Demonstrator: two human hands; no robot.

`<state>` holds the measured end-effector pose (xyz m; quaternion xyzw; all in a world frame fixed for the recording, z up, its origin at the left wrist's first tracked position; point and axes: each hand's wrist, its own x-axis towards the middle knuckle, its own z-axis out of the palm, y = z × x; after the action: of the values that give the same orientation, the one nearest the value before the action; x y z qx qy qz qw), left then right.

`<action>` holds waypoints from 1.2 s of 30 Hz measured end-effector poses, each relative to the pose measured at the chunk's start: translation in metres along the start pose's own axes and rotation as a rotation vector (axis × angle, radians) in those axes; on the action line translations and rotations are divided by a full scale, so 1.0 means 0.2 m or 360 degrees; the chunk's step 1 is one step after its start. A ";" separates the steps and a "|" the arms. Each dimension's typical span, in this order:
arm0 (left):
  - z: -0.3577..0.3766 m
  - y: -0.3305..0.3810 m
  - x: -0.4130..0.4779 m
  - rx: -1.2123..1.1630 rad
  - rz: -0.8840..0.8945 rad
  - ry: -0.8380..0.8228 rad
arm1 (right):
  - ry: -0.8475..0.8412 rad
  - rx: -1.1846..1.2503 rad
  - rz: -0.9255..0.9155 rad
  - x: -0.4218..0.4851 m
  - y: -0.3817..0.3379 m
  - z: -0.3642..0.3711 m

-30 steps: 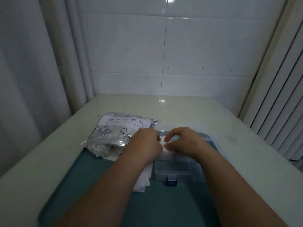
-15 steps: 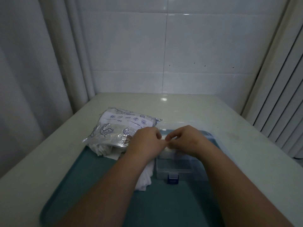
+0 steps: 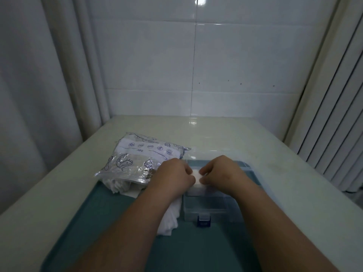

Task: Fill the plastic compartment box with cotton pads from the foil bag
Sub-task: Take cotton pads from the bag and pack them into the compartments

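Observation:
A clear plastic compartment box [image 3: 208, 210] with a blue latch [image 3: 203, 221] stands open on a teal tray [image 3: 110, 218]. Both hands meet over its far compartments. My left hand [image 3: 173, 180] and my right hand [image 3: 220, 173] pinch a white cotton pad [image 3: 197, 176] between their fingertips, just above the box. More white pads [image 3: 196, 187] show in the compartment under the hands. The foil bag [image 3: 141, 160], printed with blue shells, lies left of the box with white pads spilling from its mouth [image 3: 117, 186].
A loose heap of white pads [image 3: 170, 218] lies on the tray under my left forearm. The tray rests on a pale table [image 3: 294, 183] against a tiled wall. Curtains hang at left, a ribbed panel [image 3: 337, 134] at right.
The hands stayed over the box's far compartments, fingertips shifting slightly on the pad. The view tilted a little; the bag and box did not move.

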<state>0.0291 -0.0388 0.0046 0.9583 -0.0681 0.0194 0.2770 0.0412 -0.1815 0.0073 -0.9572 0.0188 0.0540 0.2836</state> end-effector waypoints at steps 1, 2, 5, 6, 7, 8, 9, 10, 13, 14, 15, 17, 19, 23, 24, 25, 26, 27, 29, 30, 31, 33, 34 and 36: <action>0.00 0.00 0.00 -0.0009 -0.0007 -0.0017 | -0.0011 -0.0034 0.0004 0.00 -0.01 0.00; 0.00 0.00 0.01 -0.0008 -0.0006 -0.0030 | -0.0025 -0.0062 0.0009 0.00 -0.01 0.00; -0.01 -0.02 0.03 -0.0006 -0.0006 -0.0053 | -0.0044 -0.0082 0.0014 0.00 -0.02 0.01; -0.01 -0.02 0.03 -0.0009 -0.0010 -0.0058 | -0.0042 -0.0087 0.0009 0.00 -0.02 0.01; -0.01 -0.02 0.03 -0.0006 -0.0012 -0.0055 | -0.0041 -0.0093 0.0002 0.00 -0.01 0.01; 0.00 -0.03 0.03 0.0002 -0.0011 -0.0045 | -0.0035 -0.0099 -0.0004 -0.01 -0.01 0.00; 0.00 -0.03 0.03 0.0013 -0.0005 -0.0031 | -0.0023 -0.0102 -0.0006 -0.01 -0.01 0.00; 0.00 -0.03 0.03 0.0026 0.0000 -0.0024 | 0.0000 -0.0105 -0.0003 -0.01 -0.01 0.00; 0.00 -0.03 0.03 0.0036 0.0000 -0.0034 | 0.0047 -0.0119 0.0007 -0.01 -0.02 -0.02; 0.00 -0.03 0.04 0.0030 0.0001 -0.0043 | 0.0032 -0.0140 0.0010 -0.01 -0.02 -0.02; 0.00 -0.03 0.04 0.0027 0.0003 -0.0052 | 0.0008 -0.0171 0.0014 -0.01 -0.02 -0.01; 0.00 -0.03 0.04 0.0029 0.0014 -0.0067 | -0.0019 -0.0214 0.0023 -0.01 -0.03 -0.01; 0.01 -0.03 0.04 0.0026 0.0033 -0.0064 | -0.0019 -0.0208 0.0010 -0.01 -0.03 -0.01; 0.01 -0.04 0.03 0.0056 0.0063 0.0026 | 0.0021 -0.0141 -0.0040 -0.03 -0.01 -0.01; 0.01 -0.04 0.03 0.0058 0.0070 0.0052 | 0.0034 -0.0133 -0.0052 -0.03 -0.01 0.00; 0.01 -0.03 0.02 0.0082 0.0081 0.0080 | 0.0043 -0.0129 -0.0062 -0.03 -0.01 -0.01; 0.01 -0.02 0.01 0.0141 0.0109 0.0118 | 0.0053 -0.0125 -0.0067 -0.03 -0.02 -0.01; 0.00 -0.02 0.01 0.0214 0.0152 0.0169 | 0.0067 -0.0121 -0.0069 -0.03 -0.02 -0.01; -0.01 -0.01 0.01 0.0274 0.0230 0.0266 | 0.0112 -0.0109 -0.0074 -0.04 -0.01 -0.02; -0.01 -0.01 0.00 0.0258 0.0253 0.0294 | 0.0137 -0.0099 -0.0081 -0.04 0.00 -0.02; -0.01 -0.01 0.00 0.0226 0.0266 0.0318 | 0.0163 -0.0087 -0.0091 -0.05 0.00 -0.03; -0.03 -0.01 -0.01 0.0062 0.0232 0.0357 | 0.0225 -0.0045 -0.0111 -0.05 0.01 -0.03; -0.05 -0.02 -0.01 -0.0056 0.0199 0.0370 | 0.0253 -0.0020 -0.0125 -0.05 0.01 -0.04; -0.08 -0.04 -0.01 -0.0304 0.0139 0.0388 | 0.0303 0.0029 -0.0158 -0.05 0.01 -0.04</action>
<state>0.0280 -0.0223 0.0139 0.9142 -0.0771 0.1412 0.3720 0.0309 -0.1885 0.0140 -0.9552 -0.0014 -0.0514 0.2916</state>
